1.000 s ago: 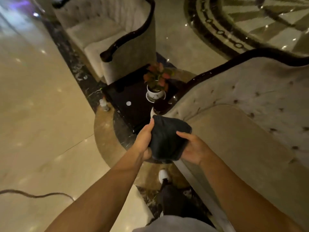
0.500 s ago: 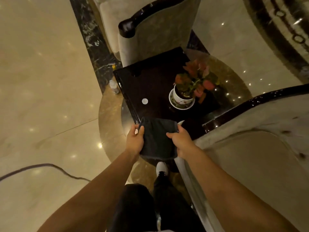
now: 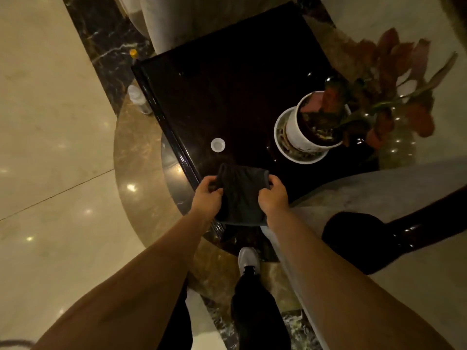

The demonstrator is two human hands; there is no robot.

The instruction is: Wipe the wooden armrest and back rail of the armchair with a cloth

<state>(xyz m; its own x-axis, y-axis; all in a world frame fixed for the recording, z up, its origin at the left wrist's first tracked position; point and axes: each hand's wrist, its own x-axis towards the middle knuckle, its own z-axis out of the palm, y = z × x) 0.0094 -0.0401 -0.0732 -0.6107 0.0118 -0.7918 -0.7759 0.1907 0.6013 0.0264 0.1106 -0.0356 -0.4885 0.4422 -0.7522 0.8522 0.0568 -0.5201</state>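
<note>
I hold a dark grey cloth (image 3: pixel 241 195) stretched between both hands over the near edge of a black side table (image 3: pixel 227 92). My left hand (image 3: pixel 208 197) pinches its left edge and my right hand (image 3: pixel 274 197) grips its right edge. The armchair's dark glossy wooden armrest (image 3: pixel 358 238) ends in a rounded knob just right of my right forearm, and its rail runs off to the right edge. The pale upholstered side of the armchair (image 3: pixel 366 188) lies beyond it.
On the side table stand a white potted plant with red leaves (image 3: pixel 316 125) on a saucer and a small white cap (image 3: pixel 217 144). A small bottle (image 3: pixel 137 98) stands on the floor left of the table. Another chair's back (image 3: pixel 177 18) is beyond. My shoe (image 3: pixel 249 258) is below.
My view has tipped further down and closer to the table. My hands have drawn the cloth together at its top edge, and the armrest knob now shows beside my right forearm.
</note>
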